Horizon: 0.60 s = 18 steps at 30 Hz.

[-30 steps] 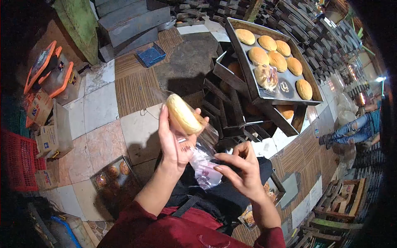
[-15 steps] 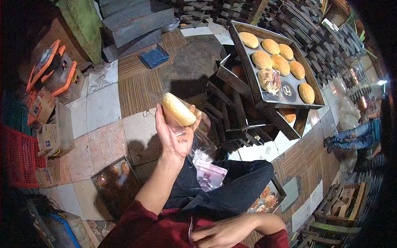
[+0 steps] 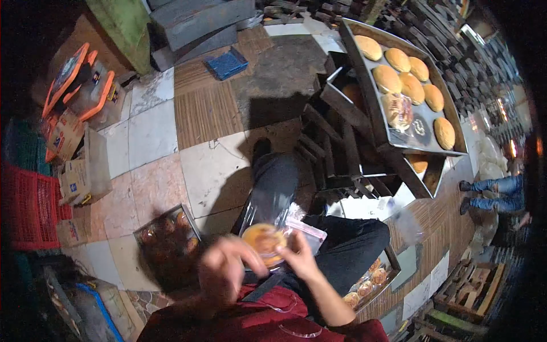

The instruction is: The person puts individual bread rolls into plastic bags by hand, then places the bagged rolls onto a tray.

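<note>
Since half a second ago: the bun [image 3: 263, 242] has come down from head height at 12 o'clock to the lap, and the right hand [image 3: 301, 259] has come up from the bottom edge to meet it. The camera has tipped lower.

- The left hand [image 3: 228, 268] is motion-blurred, with fingers curled toward the bun's 8 o'clock side. Cannot tell whether it grips.
- The right hand's fingers close on the bun's 4 o'clock edge, through the clear bag [image 3: 277, 212].
- The bun sits between both hands, face up to the camera. Held at the rim from two sides, it probably stays level inside the loose film.
- The bag's slack stands up at 12 o'clock from the bun.
- Spare bags [image 3: 312, 231] lie on the thigh at 2 o'clock, just beside the right hand, likely kept there for reach.
- A tray [image 3: 370, 97] of bare buns sits well apart at 1 o'clock.
- A floor tray [image 3: 142, 232] of wrapped buns is near, at 9 o'clock from the left hand.
</note>
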### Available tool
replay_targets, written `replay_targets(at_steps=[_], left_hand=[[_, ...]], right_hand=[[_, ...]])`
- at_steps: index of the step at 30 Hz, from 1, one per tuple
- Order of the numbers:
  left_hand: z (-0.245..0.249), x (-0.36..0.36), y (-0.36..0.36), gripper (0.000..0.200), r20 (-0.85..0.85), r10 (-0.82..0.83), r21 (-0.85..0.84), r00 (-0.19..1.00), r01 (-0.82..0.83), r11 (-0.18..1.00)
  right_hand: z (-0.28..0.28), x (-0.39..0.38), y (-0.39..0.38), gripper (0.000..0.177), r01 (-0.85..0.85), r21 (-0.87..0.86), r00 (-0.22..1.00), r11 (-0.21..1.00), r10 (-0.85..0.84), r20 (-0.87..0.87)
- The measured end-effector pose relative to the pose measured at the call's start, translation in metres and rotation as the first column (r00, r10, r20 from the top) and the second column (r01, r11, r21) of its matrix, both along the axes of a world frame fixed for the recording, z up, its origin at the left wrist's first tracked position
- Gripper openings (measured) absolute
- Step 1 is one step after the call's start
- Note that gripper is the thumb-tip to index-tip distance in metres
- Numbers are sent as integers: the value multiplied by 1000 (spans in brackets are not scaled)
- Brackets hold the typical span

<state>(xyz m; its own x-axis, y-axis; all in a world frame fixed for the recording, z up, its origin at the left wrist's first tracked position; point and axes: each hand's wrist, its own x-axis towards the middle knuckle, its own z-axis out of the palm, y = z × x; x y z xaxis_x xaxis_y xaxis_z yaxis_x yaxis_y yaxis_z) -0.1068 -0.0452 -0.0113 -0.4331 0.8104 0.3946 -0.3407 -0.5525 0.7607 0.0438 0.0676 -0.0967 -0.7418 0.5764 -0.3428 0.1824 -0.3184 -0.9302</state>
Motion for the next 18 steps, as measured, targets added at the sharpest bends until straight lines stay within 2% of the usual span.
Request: replay_targets(at_steps=[1, 2, 4, 5, 6, 8, 9, 10, 11, 12, 14, 15, 16, 18], left_hand=[[-5, -3, 0, 26, -180, 270, -388, 946, -320, 864], [-9, -8, 0, 25, -437, 403, -632, 804, -593, 499], [-58, -6, -3, 31, -538, 364, -670, 760, -648, 363], [-72, -8, -6, 38, -404, 307, -788, 862, -498, 362], [-80, -7, -5, 36, -410, 220, -793, 885, -465, 393], [-82, -13, 10, 29, -344, 100, -837, 934, -353, 419], [-82, -17, 16, 29, -341, 96, -836, 935, -348, 425], [-82, -22, 23, 26, -327, -20, -879, 945, -296, 373], [-81, -25, 28, 25, -308, -131, -914, 942, -255, 316], [-76, -24, 29, 25, -312, -133, -912, 941, -257, 321], [-50, -20, 29, 21, -326, -40, -809, 945, -257, 529], [-23, -22, 28, 14, -534, -35, -668, 845, -396, 630], [-5, -22, 24, 10, -643, 45, -481, 765, -449, 753], [22, -20, 16, 12, -719, 189, -131, 668, -398, 908]], right_hand=[[-15, 7, -11, 36, -60, 44, 993, 997, 55, 109], [-30, 13, -20, 35, -55, 35, 984, 998, 48, 173], [-25, 14, -19, 34, 28, -105, 990, 994, -14, 138], [-20, 7, -15, 30, 101, -47, 992, 994, -97, 85], [-27, 5, -9, 22, 141, -14, 986, 990, -140, 86], [-35, 0, 9, 13, 211, -89, 968, 973, -195, 160], [-20, -14, 14, 13, 227, -22, 963, 974, -221, 152], [-15, -17, 14, 13, 230, -16, 962, 973, -225, 151], [-11, -20, 16, 15, 156, -31, 978, 987, -150, 146], [-6, -23, 16, 16, 83, -51, 987, 995, -75, 142], [20, -22, 11, 15, 122, -96, 988, 988, -112, 105], [46, -19, 10, 11, 98, 195, 991, 976, -113, 67], [72, -14, 10, 7, 72, 470, 994, 880, -101, 37], [116, -8, 11, 5, 180, 825, 978, 535, -7, -208]])
